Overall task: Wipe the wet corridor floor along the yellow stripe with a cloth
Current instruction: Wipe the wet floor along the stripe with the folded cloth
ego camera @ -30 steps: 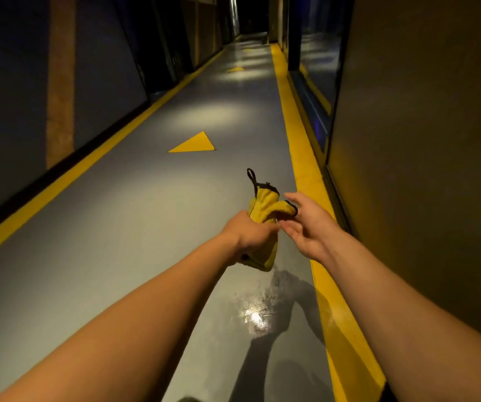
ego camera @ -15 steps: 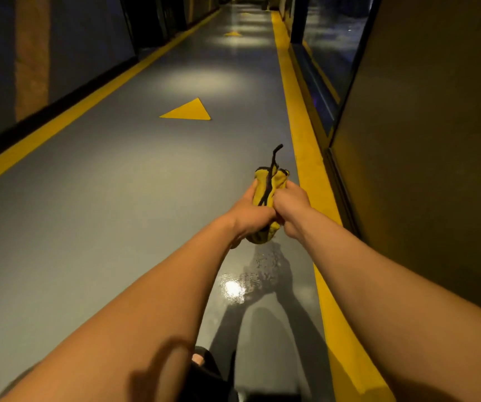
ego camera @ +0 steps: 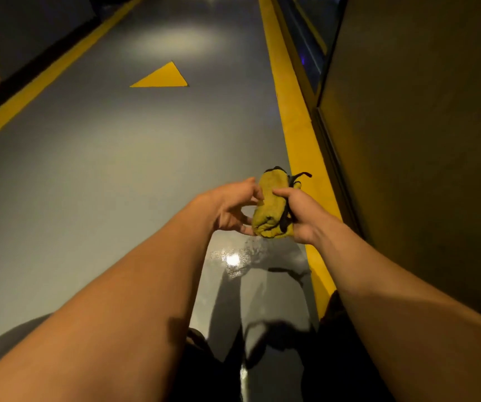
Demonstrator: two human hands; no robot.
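A grey floor is seen running far ahead, with a yellow triangle painted on it and a stripe along the right, just beside a dark wall. A second stripe is seen along the left edge. A wet patch glints near, below the hands. The rolled cloth is held above the floor, gripped by the curled fingers of the right hand; the left hand is kept loose, its fingertips touching the roll. Open floor is left on the left side.
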